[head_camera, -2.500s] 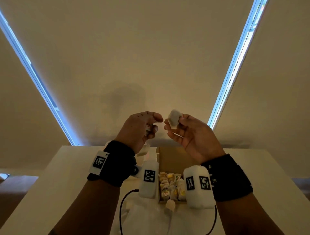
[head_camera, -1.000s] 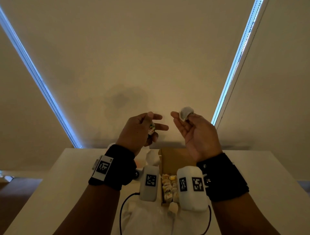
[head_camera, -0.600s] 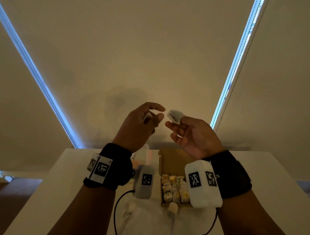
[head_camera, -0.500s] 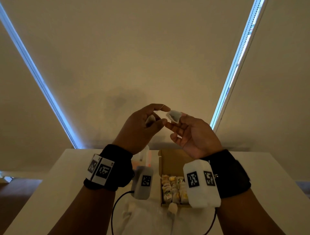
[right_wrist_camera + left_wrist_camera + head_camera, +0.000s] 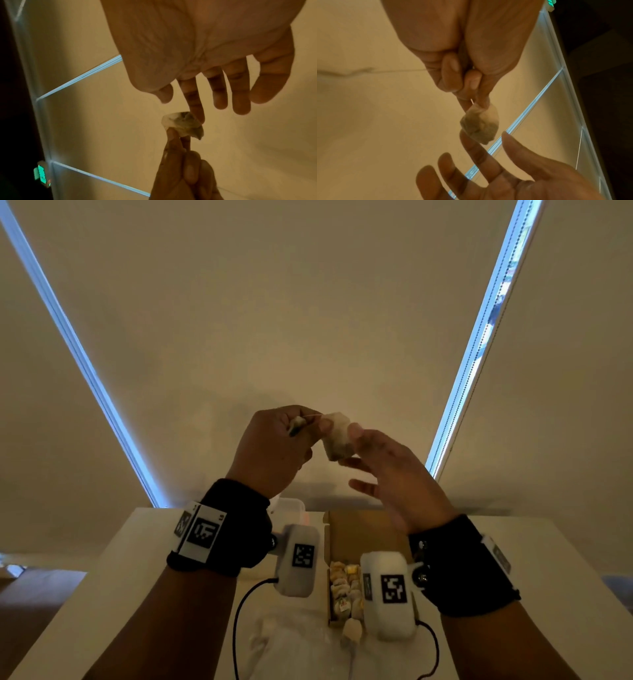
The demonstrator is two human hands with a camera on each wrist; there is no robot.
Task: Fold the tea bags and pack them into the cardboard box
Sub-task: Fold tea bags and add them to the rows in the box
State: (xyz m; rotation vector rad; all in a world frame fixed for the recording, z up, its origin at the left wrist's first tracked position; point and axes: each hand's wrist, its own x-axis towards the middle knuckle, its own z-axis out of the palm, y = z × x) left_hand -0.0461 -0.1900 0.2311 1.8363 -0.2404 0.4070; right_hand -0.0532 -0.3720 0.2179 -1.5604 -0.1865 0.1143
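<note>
A tea bag (image 5: 337,440) is pinched at its upper corner by the thumb and forefinger of the left hand (image 5: 274,450), whose other fingers are curled over a small paper tag (image 5: 296,426); a thin string (image 5: 313,416) runs from the tag to the bag. The grip of the left hand is thus clamped on the tea bag. The right hand (image 5: 394,474) lies just beside that grip with its fingers straight and spread apart; one fingertip (image 5: 199,116) touches the bag's far side, and nothing is clasped. Below both grips, on the white bench (image 5: 120,594), the open cardboard box (image 5: 359,532) holds rows of folded tea bags (image 5: 344,587). Square black-and-white coded markers are carried on both wristbands. No brand or readable writing can be made out.
</note>
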